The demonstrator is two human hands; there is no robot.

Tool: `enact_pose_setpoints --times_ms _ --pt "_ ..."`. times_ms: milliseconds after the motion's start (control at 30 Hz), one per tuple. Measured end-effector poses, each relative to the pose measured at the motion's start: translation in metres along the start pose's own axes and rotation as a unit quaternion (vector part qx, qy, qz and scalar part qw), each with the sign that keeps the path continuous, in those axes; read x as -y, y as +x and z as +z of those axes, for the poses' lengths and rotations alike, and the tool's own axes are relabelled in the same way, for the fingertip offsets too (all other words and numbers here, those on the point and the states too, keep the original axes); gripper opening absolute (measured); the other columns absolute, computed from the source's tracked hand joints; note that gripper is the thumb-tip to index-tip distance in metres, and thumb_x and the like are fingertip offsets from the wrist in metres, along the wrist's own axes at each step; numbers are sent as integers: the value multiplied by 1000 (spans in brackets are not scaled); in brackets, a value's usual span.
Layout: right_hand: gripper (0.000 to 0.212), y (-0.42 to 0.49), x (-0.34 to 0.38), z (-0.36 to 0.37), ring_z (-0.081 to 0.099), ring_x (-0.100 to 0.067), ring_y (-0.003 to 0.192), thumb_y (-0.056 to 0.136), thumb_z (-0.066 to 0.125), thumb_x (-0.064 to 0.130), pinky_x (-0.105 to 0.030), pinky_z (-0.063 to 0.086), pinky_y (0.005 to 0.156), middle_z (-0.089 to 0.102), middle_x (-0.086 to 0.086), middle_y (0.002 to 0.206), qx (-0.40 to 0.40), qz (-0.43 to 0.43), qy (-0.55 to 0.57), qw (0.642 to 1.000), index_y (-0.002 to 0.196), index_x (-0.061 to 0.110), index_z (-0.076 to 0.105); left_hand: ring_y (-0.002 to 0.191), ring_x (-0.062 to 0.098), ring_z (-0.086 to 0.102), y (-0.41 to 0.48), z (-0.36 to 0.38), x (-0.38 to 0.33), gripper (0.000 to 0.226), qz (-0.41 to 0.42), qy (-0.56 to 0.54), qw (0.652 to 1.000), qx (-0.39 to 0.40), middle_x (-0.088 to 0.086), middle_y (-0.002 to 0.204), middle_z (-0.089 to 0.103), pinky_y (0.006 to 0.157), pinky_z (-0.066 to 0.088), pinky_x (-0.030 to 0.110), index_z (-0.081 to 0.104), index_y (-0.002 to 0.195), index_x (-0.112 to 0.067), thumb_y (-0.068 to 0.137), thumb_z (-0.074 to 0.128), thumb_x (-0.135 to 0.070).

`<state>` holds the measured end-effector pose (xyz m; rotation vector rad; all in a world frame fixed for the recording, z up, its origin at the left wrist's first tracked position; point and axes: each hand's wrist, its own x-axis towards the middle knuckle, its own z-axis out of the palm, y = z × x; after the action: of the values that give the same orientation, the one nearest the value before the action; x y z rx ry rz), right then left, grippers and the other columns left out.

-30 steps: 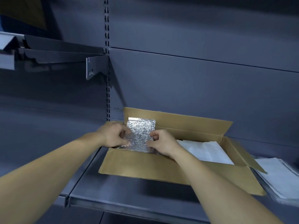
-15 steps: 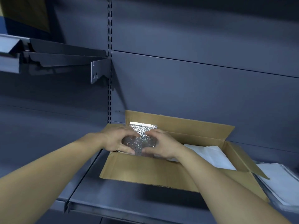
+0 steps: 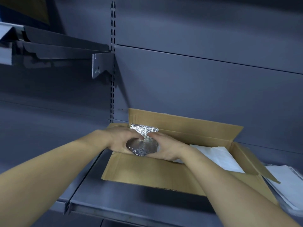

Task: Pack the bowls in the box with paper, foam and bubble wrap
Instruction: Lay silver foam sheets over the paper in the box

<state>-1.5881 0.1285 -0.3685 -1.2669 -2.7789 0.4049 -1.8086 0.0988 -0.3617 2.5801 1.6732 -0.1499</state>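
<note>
An open cardboard box (image 3: 147, 172) sits on a grey metal shelf (image 3: 134, 199). Over its left end I hold a round bundle wrapped in silver bubble foil (image 3: 142, 147); the foil's loose top edge stands up behind my fingers. My left hand (image 3: 120, 140) grips the bundle's left side and my right hand (image 3: 165, 147) grips its right side, thumbs meeting on top. What is inside the foil is hidden. White paper (image 3: 216, 157) lies in the box's right half.
A stack of white sheets (image 3: 288, 182) lies on the shelf to the right of the box. Box flaps stand open at the back and right. A bracket (image 3: 100, 66) and an upper shelf jut out at the upper left.
The flat foil sheet has been folded down and rounded around the bundle. Both hands closed in around it and moved slightly toward me over the box's left end.
</note>
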Motion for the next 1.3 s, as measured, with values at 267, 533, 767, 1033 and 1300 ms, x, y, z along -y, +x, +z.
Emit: enact_pose_setpoints --times_ms 267,533,767,1033,1300 --pt "72 7 7 -1 36 -23 138 86 66 51 -36 34 112 37 -1 151 39 -1 -43 998 146 25 36 131 6 41 0 0 -3 62 17 -8 1000 -15 -21 140 45 113 30 40 41 139 -43 83 64 -59" --pt "73 11 3 3 32 -21 141 84 64 56 -42 33 114 35 3 152 52 -7 -31 998 147 35 34 138 11 30 2 -9 -2 70 -2 44 998 49 -19 147 36 116 27 44 31 144 -48 83 61 -63" --pt "96 13 -2 -15 38 -15 135 72 75 61 -32 31 115 38 3 147 77 6 4 997 151 29 30 145 10 21 -2 -30 6 100 -19 -40 995 88 -16 159 19 120 23 32 18 153 -37 75 77 -56" --pt "91 32 0 -2 41 -22 135 59 70 73 -40 38 110 42 6 143 87 18 -39 995 137 46 31 150 21 12 18 -17 -3 110 -49 114 983 138 -7 163 11 119 21 46 2 154 -39 74 75 -52" --pt "107 35 -10 -4 23 -20 144 64 77 62 -40 25 119 28 3 151 124 24 11 992 148 52 11 149 24 10 24 -9 -1 113 -69 118 980 146 -6 162 11 117 25 50 -3 154 -35 74 73 -55"
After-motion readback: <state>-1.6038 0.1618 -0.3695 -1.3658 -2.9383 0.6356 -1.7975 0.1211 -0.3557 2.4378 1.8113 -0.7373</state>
